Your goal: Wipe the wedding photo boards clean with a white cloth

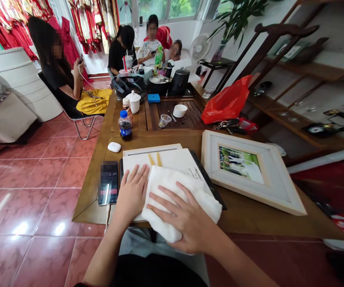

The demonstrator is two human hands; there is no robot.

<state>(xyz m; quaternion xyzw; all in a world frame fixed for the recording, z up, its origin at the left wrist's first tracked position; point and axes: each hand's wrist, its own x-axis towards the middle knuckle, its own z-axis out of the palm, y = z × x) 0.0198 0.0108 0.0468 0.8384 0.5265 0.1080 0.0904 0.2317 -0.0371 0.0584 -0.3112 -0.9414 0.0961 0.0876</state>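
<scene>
My right hand (pixel 186 217) lies flat, fingers spread, on a white folded cloth (pixel 172 191) at the near edge of the wooden table (pixel 249 215). My left hand (pixel 132 191) rests palm down beside the cloth on a white flat board (pixel 174 158), which sits over a dark backing. A white picture frame (pixel 276 179) holding a photo lies face up to the right of the board.
A phone (pixel 108 182) lies left of the board, a white earbud case (pixel 114 147) behind it. Farther back stand a dark drink bottle (pixel 126 125), a white teapot (pixel 134 101), cups, a kettle (pixel 179 81) and a red plastic bag (pixel 227 101). Several people sit at the far end.
</scene>
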